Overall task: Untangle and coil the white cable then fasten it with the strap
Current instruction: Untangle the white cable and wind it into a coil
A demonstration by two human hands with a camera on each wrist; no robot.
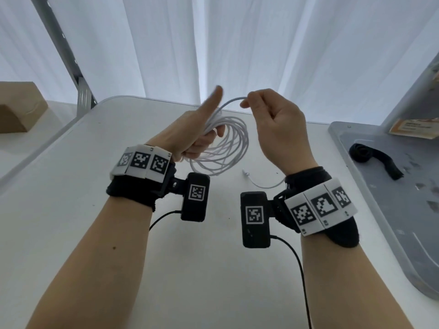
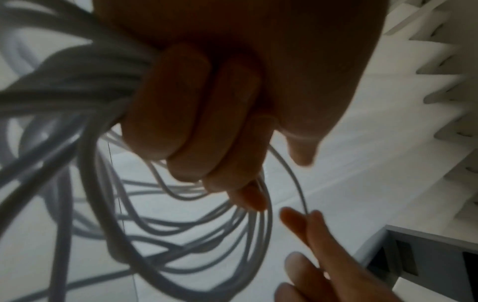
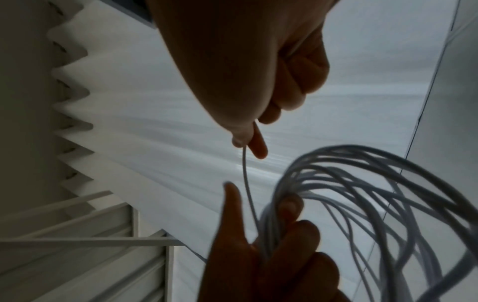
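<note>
Mostly coiled: left hand [image 1: 197, 136] grips the white cable [image 1: 228, 148] loops, right hand [image 1: 273, 122] pinches the next turn; strap [image 1: 370, 157] untouched right.

Bare table [image 1: 190, 269] under both hands, cable end [image 1: 259, 180] lying below the right hand [image 1: 276, 131], gray tray [image 1: 370, 186] with black strap [image 1: 375, 160] to its right, cardboard box [image 1: 16, 108] far left of the left hand [image 1: 197, 131], curtain [image 1: 237, 43] behind.
</note>
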